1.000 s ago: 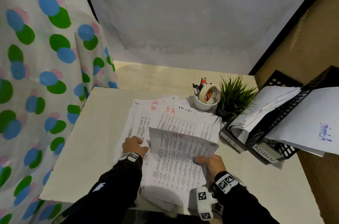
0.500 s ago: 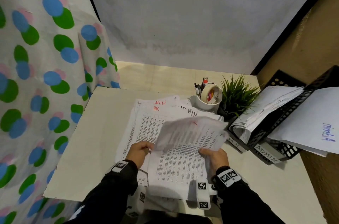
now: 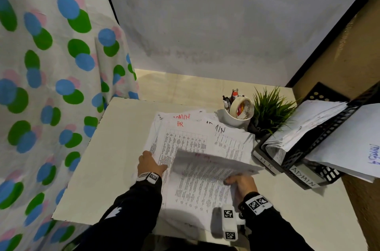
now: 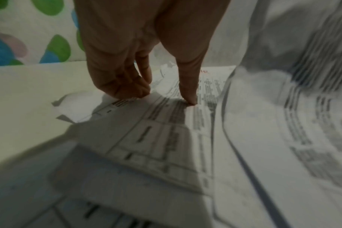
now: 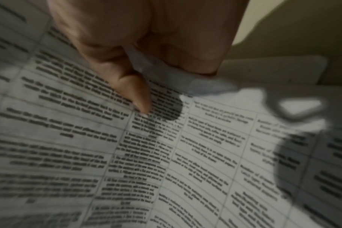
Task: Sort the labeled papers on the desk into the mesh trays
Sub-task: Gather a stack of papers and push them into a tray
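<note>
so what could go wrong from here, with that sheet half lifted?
1. The lifted sheet is pinched only at its right edge by the right hand; it sags and could crease or slip.
2. The left hand pins the pile with little more than a fingertip; lower sheets may drag along.
3. The HR tray is already stuffed, so papers could spill.

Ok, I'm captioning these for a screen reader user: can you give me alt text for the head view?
A person's right hand lifts a printed sheet off a stack of papers on a desk, left hand holding the stack down. Black mesh trays labelled HR and ADMIN stand right, beside a plant.
</note>
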